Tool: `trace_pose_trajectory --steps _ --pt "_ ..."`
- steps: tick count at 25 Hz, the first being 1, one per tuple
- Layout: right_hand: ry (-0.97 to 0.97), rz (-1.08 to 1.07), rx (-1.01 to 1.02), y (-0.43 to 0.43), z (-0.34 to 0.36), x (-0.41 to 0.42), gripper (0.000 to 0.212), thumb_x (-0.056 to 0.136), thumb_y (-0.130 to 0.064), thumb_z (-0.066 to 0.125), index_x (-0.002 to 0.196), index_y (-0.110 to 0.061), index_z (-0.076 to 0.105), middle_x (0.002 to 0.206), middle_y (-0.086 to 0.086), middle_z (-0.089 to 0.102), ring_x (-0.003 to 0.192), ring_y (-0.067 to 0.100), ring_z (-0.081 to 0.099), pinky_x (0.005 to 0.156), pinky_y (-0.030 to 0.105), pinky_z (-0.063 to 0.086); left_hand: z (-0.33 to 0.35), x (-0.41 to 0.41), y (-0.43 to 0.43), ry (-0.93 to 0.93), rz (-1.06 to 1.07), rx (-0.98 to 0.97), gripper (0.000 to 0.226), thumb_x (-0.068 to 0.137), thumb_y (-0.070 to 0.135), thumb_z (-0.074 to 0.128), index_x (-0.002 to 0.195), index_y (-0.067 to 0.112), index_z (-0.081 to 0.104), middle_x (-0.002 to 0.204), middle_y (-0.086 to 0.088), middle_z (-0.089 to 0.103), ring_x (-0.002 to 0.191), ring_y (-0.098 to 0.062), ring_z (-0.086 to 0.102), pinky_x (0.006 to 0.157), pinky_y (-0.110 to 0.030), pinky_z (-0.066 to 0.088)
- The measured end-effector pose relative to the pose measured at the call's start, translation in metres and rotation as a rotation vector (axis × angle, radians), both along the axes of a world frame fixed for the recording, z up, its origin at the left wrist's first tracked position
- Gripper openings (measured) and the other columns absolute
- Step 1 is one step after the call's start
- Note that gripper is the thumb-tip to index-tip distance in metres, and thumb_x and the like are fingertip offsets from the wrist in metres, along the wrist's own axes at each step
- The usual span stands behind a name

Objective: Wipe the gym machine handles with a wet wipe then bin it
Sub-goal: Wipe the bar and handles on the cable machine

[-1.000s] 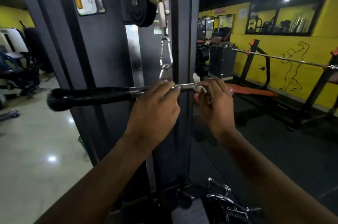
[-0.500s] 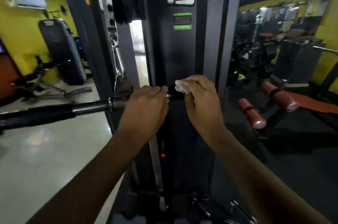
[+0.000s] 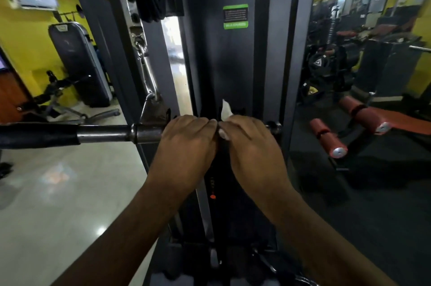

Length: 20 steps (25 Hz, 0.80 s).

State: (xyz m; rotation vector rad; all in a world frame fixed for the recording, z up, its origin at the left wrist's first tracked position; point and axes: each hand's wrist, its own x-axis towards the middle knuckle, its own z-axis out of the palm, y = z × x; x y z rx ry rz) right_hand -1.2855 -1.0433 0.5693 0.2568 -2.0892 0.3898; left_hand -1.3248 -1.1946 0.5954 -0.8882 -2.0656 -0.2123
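Head view: left hand (image 3: 186, 143) has its fingers curled round the long steel bar with black rubber grips (image 3: 105, 133), at mid-bar; right hand (image 3: 251, 145) touches it on the bar's right side, fingers wrapped over the crumpled white wet wipe (image 3: 225, 110). Wiping judged partway; binning not yet done.

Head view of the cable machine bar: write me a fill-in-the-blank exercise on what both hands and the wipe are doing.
The left hand grips the long steel bar bare, while the right hand wraps a crumpled wet wipe round it; the wipe is ____ in colour.
The rubber sleeve at the bar's left end is ____.
The rectangular sticker on the dark machine column above the hands has a ____ border.
Missing words: white, black, green.
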Motion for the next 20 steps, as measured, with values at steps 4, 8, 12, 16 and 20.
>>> trace_pose_trajectory --steps 4,8,12,16,20 --pt "-0.101 -0.156 -0.230 0.024 0.004 -0.003 0.033 0.095 -0.014 0.040 0.112 -0.017 0.068 0.114 -0.001 0.064 0.106 0.021 0.058 0.086 0.030 0.048 -0.001 -0.002 -0.002 0.029 -0.009 -0.022 0.025 0.091 0.020 0.057 0.106 0.005 0.073 0.098 -0.008 0.073 0.091 -0.026 0.067 0.090 -0.040 0.046" --pt "-0.079 -0.229 -0.144 0.036 0.000 -0.008 0.029 0.096 -0.011 0.046 0.108 -0.020 0.070 0.111 -0.003 0.067 0.106 0.021 0.055 0.086 0.021 0.034 -0.002 -0.002 -0.004 0.053 -0.035 -0.030 0.025 0.092 0.018 0.057 0.106 0.005 0.073 0.099 -0.009 0.072 0.091 -0.027 0.067 0.091 -0.040 0.045" --pt "0.004 -0.193 -0.786 0.035 -0.017 0.001 0.017 0.097 -0.015 0.057 0.097 -0.025 0.070 0.105 -0.003 0.064 0.103 0.014 0.057 0.081 0.004 0.036 -0.004 -0.002 -0.005 0.072 -0.033 -0.022 0.025 0.091 0.017 0.057 0.105 0.005 0.073 0.099 -0.009 0.073 0.092 -0.027 0.067 0.092 -0.041 0.046" --pt "0.238 0.220 -1.636 -0.016 -0.025 -0.001 0.004 0.094 -0.015 0.064 0.096 -0.018 0.061 0.102 0.009 0.067 0.096 0.017 0.068 0.090 0.033 0.056 -0.003 -0.001 -0.002 0.083 -0.051 0.003 0.026 0.090 0.017 0.057 0.107 0.004 0.073 0.101 -0.010 0.073 0.093 -0.027 0.068 0.093 -0.041 0.047" --pt "0.345 0.232 -1.317 -0.031 -0.019 -0.007 0.014 0.094 -0.006 0.062 0.107 -0.011 0.057 0.107 0.013 0.062 0.095 0.018 0.064 0.078 0.023 0.052 -0.001 0.000 -0.002 0.101 -0.072 0.022 0.030 0.091 0.018 0.053 0.109 0.003 0.072 0.104 -0.011 0.073 0.094 -0.027 0.068 0.093 -0.038 0.044"
